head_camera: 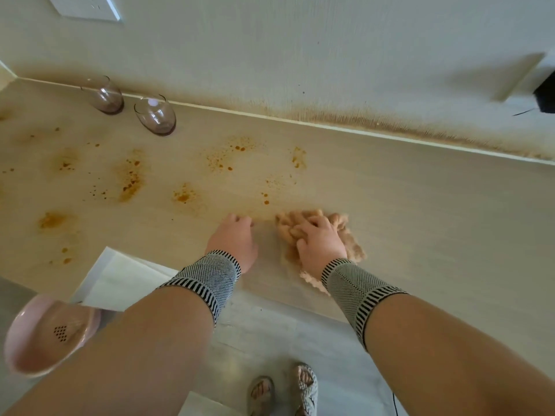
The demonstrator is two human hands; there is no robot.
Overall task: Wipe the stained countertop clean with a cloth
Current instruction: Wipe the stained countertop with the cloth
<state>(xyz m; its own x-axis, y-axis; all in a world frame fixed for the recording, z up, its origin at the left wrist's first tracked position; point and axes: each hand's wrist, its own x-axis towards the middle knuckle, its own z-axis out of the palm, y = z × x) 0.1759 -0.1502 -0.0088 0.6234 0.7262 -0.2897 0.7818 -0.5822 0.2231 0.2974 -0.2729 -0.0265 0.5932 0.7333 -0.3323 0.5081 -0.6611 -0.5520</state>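
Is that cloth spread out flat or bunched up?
Bunched up. The cloth lies in lumpy folds on the countertop, gathered under the right hand, whose fingers dig into it; only a ragged edge trails out near the wrist.

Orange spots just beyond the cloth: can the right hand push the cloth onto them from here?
Probably yes. The right hand grips the cloth on the countertop, and the nearest orange spots lie just beyond, bare surface between. The left hand rests alongside, not across that path.
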